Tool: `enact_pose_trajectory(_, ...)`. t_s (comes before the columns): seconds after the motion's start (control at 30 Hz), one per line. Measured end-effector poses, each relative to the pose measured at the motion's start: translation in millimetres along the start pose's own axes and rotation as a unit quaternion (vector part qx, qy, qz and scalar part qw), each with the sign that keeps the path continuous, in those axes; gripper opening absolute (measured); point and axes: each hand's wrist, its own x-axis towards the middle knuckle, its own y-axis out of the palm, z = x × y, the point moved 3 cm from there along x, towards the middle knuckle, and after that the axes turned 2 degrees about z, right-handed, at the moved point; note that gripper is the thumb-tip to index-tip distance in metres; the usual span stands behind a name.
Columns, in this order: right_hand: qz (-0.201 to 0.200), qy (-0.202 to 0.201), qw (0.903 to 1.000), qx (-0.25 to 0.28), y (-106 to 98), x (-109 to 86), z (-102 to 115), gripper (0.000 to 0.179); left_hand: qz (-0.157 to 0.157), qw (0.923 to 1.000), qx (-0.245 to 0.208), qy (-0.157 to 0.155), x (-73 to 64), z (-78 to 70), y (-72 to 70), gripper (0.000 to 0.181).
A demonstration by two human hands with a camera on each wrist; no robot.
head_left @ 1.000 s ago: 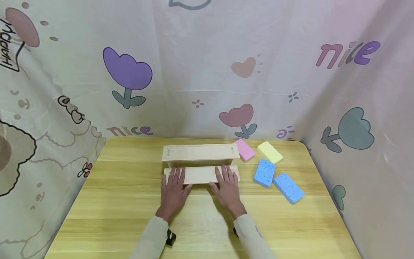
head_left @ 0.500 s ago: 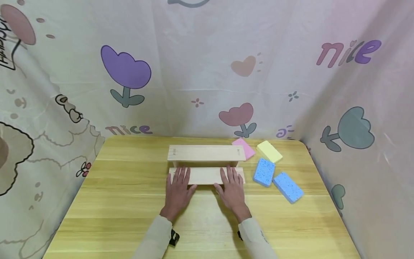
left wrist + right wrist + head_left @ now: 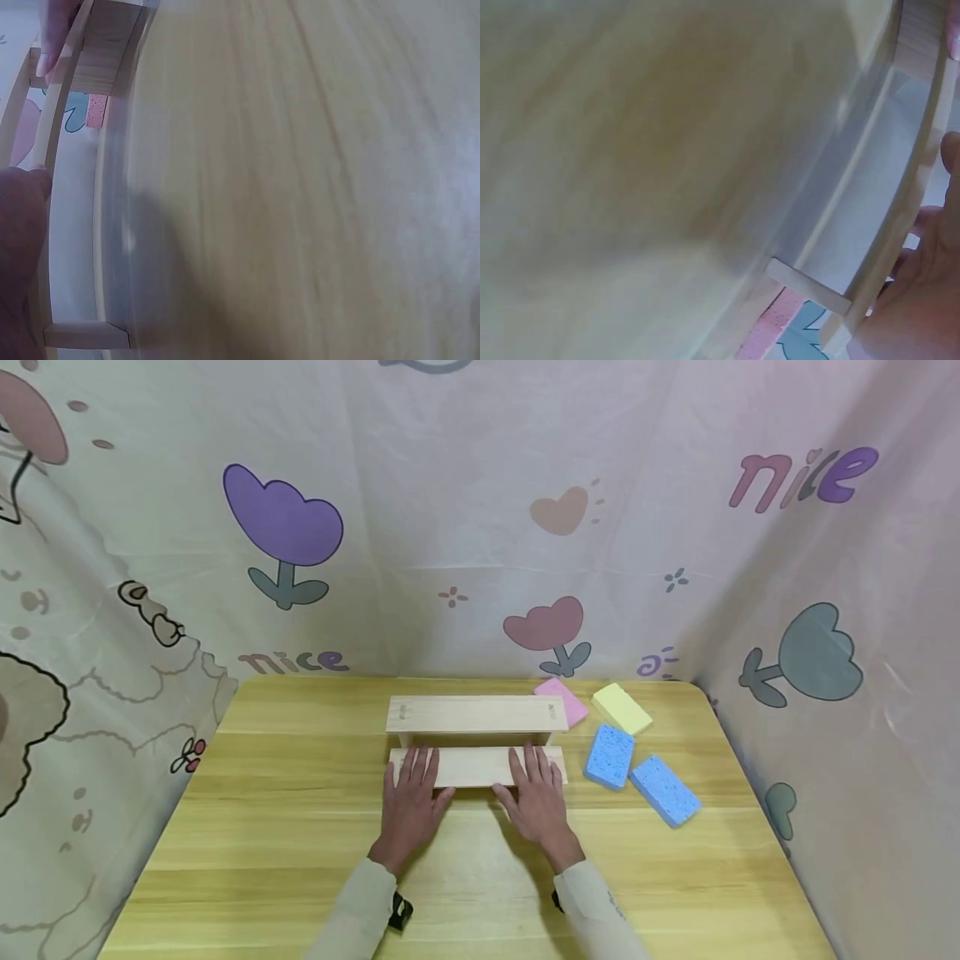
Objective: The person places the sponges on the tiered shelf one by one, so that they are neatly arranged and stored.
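A two-tier pale wooden shelf (image 3: 477, 714) stands toward the back of the table, its upper board behind and above its lower board (image 3: 472, 768). My left hand (image 3: 408, 810) rests palm down on the left end of the lower board, fingers straight. On its right end lies my right hand (image 3: 542, 810), also with straight fingers, the thumb pointing inward. In the left wrist view, a wooden leg (image 3: 86, 335) holds the board above the table. The right wrist view has my right hand (image 3: 926, 277) at the board's edge and an upright support (image 3: 810, 285) beneath it.
A pink sponge (image 3: 566, 703) lies partly behind the shelf's right end. Beside it are a yellow sponge (image 3: 622, 708) and two blue sponges, one nearer the shelf (image 3: 609, 757) and one farther right (image 3: 666, 791). A printed cloth (image 3: 450, 527) hangs behind the wooden table (image 3: 300, 860).
Both hands and the shelf have shifted a little to the right, and the upper board now covers part of the pink sponge. In the last half second they have hardly moved.
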Motion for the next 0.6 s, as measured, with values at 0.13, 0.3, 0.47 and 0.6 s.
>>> enact_pose_trajectory(0.13,0.012,0.000,0.9998,0.014,-4.8,-0.3,0.6,0.065,0.003,1.0000,0.004,0.003,0.5,0.7,0.0,0.069)
enact_pose_trajectory(0.3,0.016,-0.008,0.9983,0.056,-9.6,-3.9,-3.2,0.062,0.008,0.9999,-0.014,0.004,-1.2,2.2,-1.4,0.072)
enact_pose_trajectory(0.47,-0.008,-0.016,0.9973,0.072,-14.9,-10.3,-11.1,0.059,-0.024,0.9994,-0.025,0.007,-5.3,5.4,-6.0,0.073)
enact_pose_trajectory(0.6,-0.029,-0.014,0.9956,0.088,-22.2,-16.0,-18.2,0.056,-0.094,0.9942,-0.050,0.015,-9.9,9.3,-8.9,0.071)
